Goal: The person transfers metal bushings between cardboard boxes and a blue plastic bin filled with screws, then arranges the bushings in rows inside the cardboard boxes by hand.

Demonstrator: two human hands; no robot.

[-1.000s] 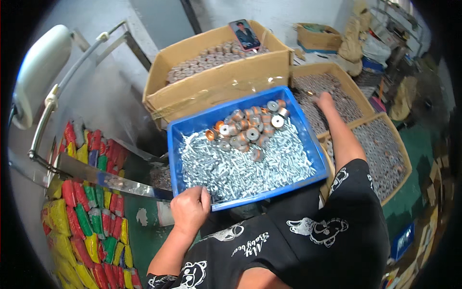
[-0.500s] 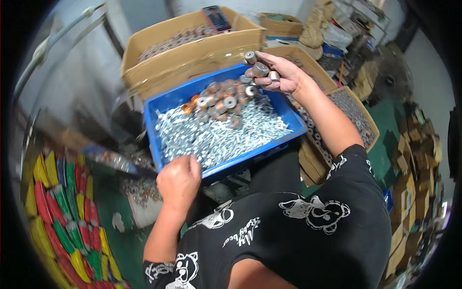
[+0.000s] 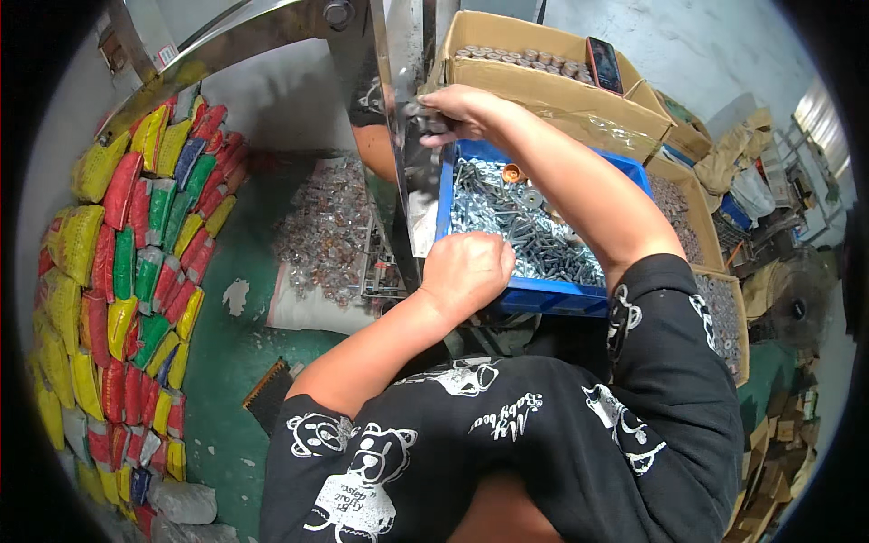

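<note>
My right hand (image 3: 459, 115) reaches over the far-left corner of a blue tray (image 3: 554, 297), beside an upright metal machine plate (image 3: 384, 86). Its fingers curl round small grey metal cylinders (image 3: 422, 116), blurred and partly hidden. Near the tray's front-left corner, my left hand (image 3: 468, 273) is closed in a fist; whatever it may hold is out of sight. Many thin metal pins (image 3: 554, 242) fill the tray, looking bright in places and dark in others. An orange-coloured cylinder (image 3: 512, 173) lies among them, while my right forearm covers part of the tray.
Behind the tray stands a cardboard box (image 3: 543, 95) of cylinders, with a phone (image 3: 605, 65) on its edge. More boxes (image 3: 721, 312) of parts flank the right side. A machine arm (image 3: 262, 36) crosses the upper left. Colourful sacks (image 3: 127, 262) are stacked at left, near heaped small parts (image 3: 321, 226).
The view has swung left, bringing the machine into sight. My right hand, earlier palm-up with cylinders above the tray, has moved left to the machine plate. My left fist stays by the tray's near-left corner.
</note>
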